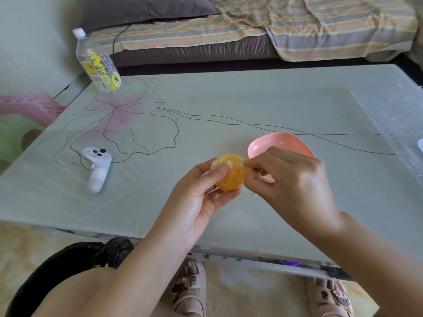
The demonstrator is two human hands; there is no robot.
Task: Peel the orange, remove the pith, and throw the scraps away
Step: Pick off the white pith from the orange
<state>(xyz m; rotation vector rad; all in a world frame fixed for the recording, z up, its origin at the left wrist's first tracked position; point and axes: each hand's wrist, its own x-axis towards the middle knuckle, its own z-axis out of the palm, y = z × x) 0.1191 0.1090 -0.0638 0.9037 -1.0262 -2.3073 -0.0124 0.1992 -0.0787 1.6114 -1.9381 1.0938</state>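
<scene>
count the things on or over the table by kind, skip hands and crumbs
peeled orange: 1, gripped by the left hand, right hand pinching at its edge
pink bowl: 1
clear plastic bottle: 1
white handheld controller: 1
bubble wrap sheet: 1
white thing cut off at the right edge: 1, cannot tell what
total: 6

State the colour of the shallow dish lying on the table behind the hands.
The shallow plastic dish is plain salmon pink, seen best in the head view.
</scene>
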